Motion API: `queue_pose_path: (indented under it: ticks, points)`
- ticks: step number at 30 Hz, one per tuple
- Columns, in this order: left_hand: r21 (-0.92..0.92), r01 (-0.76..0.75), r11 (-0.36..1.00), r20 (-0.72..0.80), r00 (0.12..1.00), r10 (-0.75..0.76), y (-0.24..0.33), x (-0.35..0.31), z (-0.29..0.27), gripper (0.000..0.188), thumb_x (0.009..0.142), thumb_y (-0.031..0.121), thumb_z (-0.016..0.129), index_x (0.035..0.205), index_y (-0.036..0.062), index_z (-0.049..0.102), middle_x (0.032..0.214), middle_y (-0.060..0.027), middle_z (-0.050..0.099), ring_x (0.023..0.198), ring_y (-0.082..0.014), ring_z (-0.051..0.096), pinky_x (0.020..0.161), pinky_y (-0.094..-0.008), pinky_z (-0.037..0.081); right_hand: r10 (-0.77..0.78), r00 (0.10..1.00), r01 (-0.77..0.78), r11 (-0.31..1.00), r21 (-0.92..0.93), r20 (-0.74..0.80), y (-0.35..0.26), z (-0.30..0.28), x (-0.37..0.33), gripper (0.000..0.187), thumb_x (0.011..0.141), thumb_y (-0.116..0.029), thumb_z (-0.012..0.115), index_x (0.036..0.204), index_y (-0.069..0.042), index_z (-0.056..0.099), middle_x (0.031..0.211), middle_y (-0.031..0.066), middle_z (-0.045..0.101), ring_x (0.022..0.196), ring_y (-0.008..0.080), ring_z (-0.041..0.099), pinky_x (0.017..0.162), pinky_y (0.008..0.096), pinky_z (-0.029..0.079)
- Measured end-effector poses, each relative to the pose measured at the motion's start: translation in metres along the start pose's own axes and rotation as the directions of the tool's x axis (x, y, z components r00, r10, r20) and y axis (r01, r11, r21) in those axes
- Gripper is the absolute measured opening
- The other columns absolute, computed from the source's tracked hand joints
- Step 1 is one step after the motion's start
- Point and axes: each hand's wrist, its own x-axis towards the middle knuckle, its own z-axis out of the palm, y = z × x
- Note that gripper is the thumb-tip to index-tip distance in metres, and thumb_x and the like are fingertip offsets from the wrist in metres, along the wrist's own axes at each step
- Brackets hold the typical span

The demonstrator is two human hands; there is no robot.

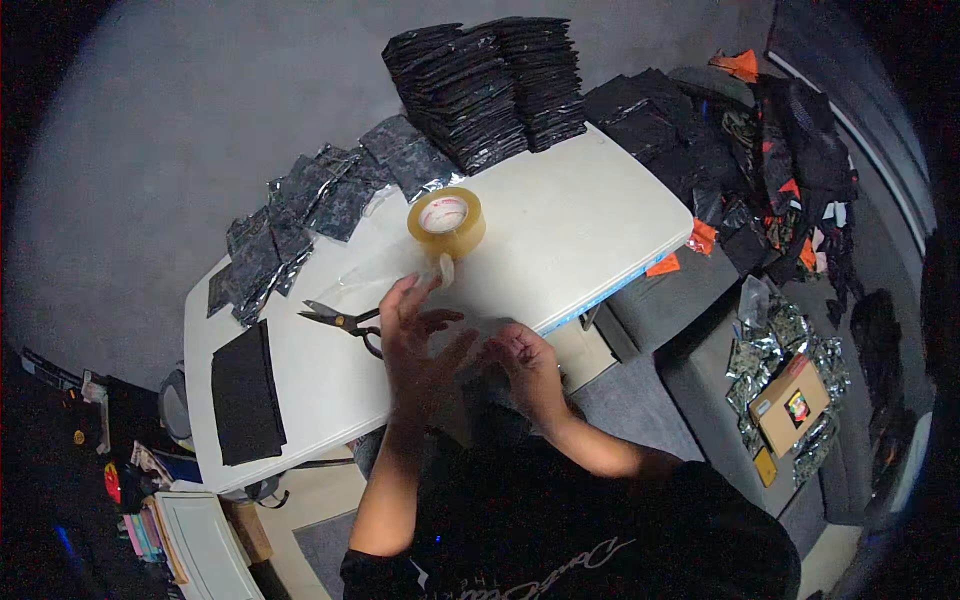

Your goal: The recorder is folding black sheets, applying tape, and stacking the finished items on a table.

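My left hand (418,335) is over the near edge of the white table, its fingers spread apart and nothing plainly gripped in them. Beside it, my right hand (527,362) is curled in a pinch; whatever is between the fingertips is too small or too clear to make out. A roll of clear yellowish tape (468,236) lies just beyond my left fingertips, with a loose curled end (446,268) hanging toward them. Black-handled scissors (343,320) rest partly opened to the left of my left hand. Thin clear plastic (365,268) is spread behind the scissors.
A folded black cloth (248,395) lies at the table's left end. Shiny dark packets (335,190) line the far edge, beside tall stacks of black packets (460,95). To the right, a grey sofa (665,310) bears dark clothing and a cardboard box (785,420).
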Motion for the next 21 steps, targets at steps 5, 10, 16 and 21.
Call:
queue_pose_path:
  ticks: [5,10,16,21]
  points:
    - [-0.046,0.145,0.988,0.037,0.989,-0.143,-0.013,0.005,0.001,0.084,0.075,-0.007,0.078,0.148,0.0014,0.036,0.140,-0.0163,0.056,0.097,-0.0187,0.068,0.085,-0.0316,0.057,0.099,0.990,-0.102,0.995,-0.022,-0.100,-0.010,0.014,-0.020,0.009,0.105,-0.012,0.061,0.105,-0.004,0.065,0.093,0.0019,0.070,0.084,0.0105,0.067,0.071,0.0267,0.055]
    - [0.284,-0.252,0.925,0.242,0.953,0.185,-0.049,0.003,0.001,0.071,0.074,-0.008,0.077,0.138,-0.0006,0.048,0.132,-0.0173,0.064,0.095,-0.0197,0.070,0.088,-0.0324,0.056,0.090,0.966,-0.087,0.996,0.024,-0.240,0.015,0.005,-0.033,0.013,0.105,-0.016,0.062,0.105,-0.004,0.067,0.093,0.0037,0.071,0.081,0.0114,0.066,0.070,0.0268,0.055]
    - [0.338,-0.596,0.729,0.375,0.795,0.477,-0.065,0.000,-0.002,0.061,0.076,-0.008,0.076,0.132,0.0018,0.055,0.130,-0.0128,0.068,0.095,-0.0220,0.074,0.096,-0.0385,0.052,0.115,0.942,-0.130,0.991,-0.026,-0.316,0.036,-0.004,-0.045,0.016,0.103,-0.018,0.066,0.107,-0.004,0.068,0.091,0.0037,0.071,0.079,0.0110,0.066,0.069,0.0257,0.054]
    - [0.241,-0.288,0.927,0.295,0.931,0.212,-0.058,-0.010,0.008,0.061,0.078,-0.007,0.074,0.135,0.0027,0.054,0.129,-0.0126,0.068,0.090,-0.0197,0.074,0.090,-0.0355,0.054,0.109,0.936,-0.116,0.993,-0.001,-0.336,0.039,-0.012,-0.040,0.015,0.103,-0.018,0.067,0.107,-0.003,0.069,0.087,0.0013,0.069,0.076,0.0094,0.063,0.067,0.0243,0.053]
